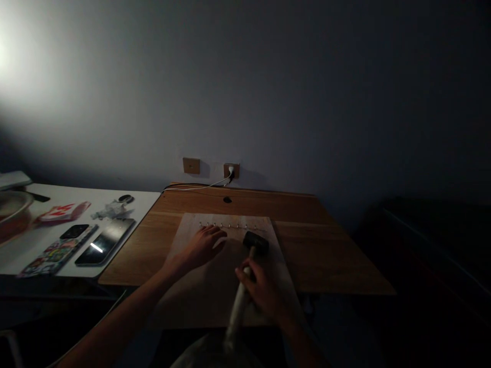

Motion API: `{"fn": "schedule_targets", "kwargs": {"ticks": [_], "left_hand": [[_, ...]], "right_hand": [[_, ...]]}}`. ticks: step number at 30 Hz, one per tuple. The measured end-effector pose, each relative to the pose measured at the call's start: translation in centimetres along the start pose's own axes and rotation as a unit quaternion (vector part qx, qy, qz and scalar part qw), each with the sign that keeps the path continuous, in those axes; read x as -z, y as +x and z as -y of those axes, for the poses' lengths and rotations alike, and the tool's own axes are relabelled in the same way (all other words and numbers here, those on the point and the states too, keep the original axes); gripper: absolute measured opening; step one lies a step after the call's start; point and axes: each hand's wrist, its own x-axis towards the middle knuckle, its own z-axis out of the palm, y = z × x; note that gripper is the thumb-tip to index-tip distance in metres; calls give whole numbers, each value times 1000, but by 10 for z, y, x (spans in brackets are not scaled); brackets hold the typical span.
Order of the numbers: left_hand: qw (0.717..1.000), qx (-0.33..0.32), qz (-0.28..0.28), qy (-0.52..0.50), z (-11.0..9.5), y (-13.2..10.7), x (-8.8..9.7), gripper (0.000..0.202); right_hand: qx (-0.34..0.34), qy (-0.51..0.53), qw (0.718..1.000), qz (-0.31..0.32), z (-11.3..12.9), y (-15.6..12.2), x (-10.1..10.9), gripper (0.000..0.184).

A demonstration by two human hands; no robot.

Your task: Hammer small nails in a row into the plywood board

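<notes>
A mallet with a dark head (256,243) and a pale handle (237,313) is gripped in my right hand (263,291), close to the head. The mallet's head is over the right part of a pale wooden board (207,306). My left hand (202,247) lies palm down on the board, fingers stretched forward and the thumb apart, with nothing seen in it. Just beyond its fingertips, a row of several small metal pins, like nails or screws (229,225), stands along the board's far edge. What lies under the left palm is hidden.
The board overhangs the near edge of a brown wooden table (318,255). On a white table (146,199) at left lie two phones, one dark (105,243) and one in a patterned case (57,251), a red-and-white packet (63,211) and crumpled plastic (112,209). Cables (199,187) run to a wall socket (231,170).
</notes>
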Motion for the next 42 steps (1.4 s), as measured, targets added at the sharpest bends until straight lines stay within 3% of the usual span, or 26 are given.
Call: {"fn": "schedule_targets", "kwargs": {"ticks": [2,4,6,8,10,13,16,19,21,23,25,27,29,31,33,35,38,42], "left_hand": [[1000,-13,-1,-23,-6,26,-10,21],[999,-15,6,-36,-11,51,-22,22],[999,-5,14,-39,-15,73,-34,21],[999,4,15,-33,-18,91,-45,24],[1000,3,17,-26,-21,105,-54,27],[999,-1,43,-20,-25,121,-64,27],[997,5,68,-27,-27,130,-70,25],[997,5,49,-66,-26,135,-72,20],[990,19,3,-137,-24,138,-71,15],[959,85,-48,-265,-20,141,-69,11],[889,185,-72,-413,-14,144,-66,11],[826,249,-58,-503,-7,144,-62,18],[809,267,-37,-523,-1,142,-59,23],[838,261,-16,-478,2,137,-54,21],[912,217,8,-349,3,133,-50,15],[976,131,50,-168,1,129,-46,11],[992,46,115,-21,-4,126,-43,13],[993,52,108,4,-10,127,-44,9]], "right_hand": [[-61,148,987,-2,-11,-17,11,36],[-96,266,959,-11,-20,-33,21,58],[-98,317,943,-36,-26,-42,27,80],[-97,314,941,-80,-30,-45,29,88],[-114,288,944,-116,-33,-42,30,83],[-141,263,947,-119,-38,-34,33,70],[-136,277,943,-120,-44,-30,37,70],[-139,288,940,-119,-49,-28,39,72],[-150,292,937,-121,-51,-29,38,74],[-163,300,931,-130,-53,-29,37,75],[-172,308,926,-133,-54,-29,36,75],[-173,309,926,-132,-54,-29,36,72],[-168,305,929,-128,-53,-29,36,67],[-165,301,931,-127,-52,-28,36,65],[-166,299,931,-126,-52,-28,36,65],[-163,296,934,-118,-52,-27,37,65],[-150,297,937,-108,-51,-27,37,63],[-152,301,934,-114,-49,-28,37,62]]}}
